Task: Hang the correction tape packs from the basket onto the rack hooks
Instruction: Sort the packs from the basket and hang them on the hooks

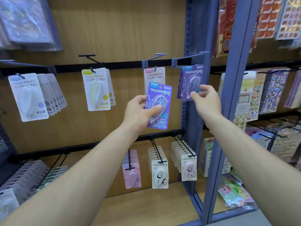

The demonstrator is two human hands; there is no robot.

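My left hand [140, 111] grips a purple correction tape pack [158, 106] upright in front of the rack, thumb across its blister. My right hand [205, 100] reaches up to the purple packs [192, 82] hanging on the rightmost upper hook [189, 58], its fingers curled at their lower edge; whether it pinches them is unclear. A pink-topped pack [154, 75] hangs on the hook just left, partly behind the held pack. The basket is out of view.
White packs [28, 97] and green packs [96, 88] hang on upper hooks to the left. Lower hooks carry pink [132, 170] and cream packs [160, 173]. A blue perforated upright [195, 38] divides off sticker sheets [267, 92] on the right.
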